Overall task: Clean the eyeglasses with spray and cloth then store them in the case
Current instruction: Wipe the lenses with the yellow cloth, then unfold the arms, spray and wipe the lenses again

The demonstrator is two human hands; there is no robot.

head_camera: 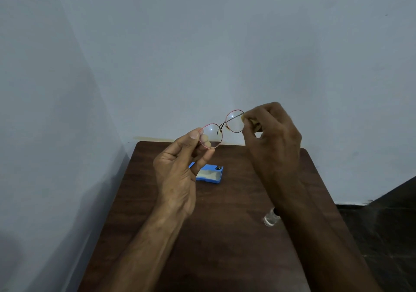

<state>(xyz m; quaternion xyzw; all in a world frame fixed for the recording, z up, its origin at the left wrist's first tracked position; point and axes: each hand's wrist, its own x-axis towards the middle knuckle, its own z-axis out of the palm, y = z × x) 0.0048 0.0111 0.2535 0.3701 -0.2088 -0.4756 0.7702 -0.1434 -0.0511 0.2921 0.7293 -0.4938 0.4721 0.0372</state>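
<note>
Round eyeglasses [221,128] with a thin red-gold frame hang in the air above the far end of the table. My left hand [180,168] pinches the rim of the left lens between thumb and fingers. My right hand [270,138] grips the right lens edge, with a small yellowish piece, perhaps the cloth [243,118], pressed against it; most of it is hidden in the fist. A blue case [211,174] lies open on the table below the left hand. A small clear spray bottle [271,218] lies beside my right forearm, partly hidden by it.
The dark brown wooden table [225,235] stands in a corner, with pale walls behind and to the left. A dark floor shows to the right of the table.
</note>
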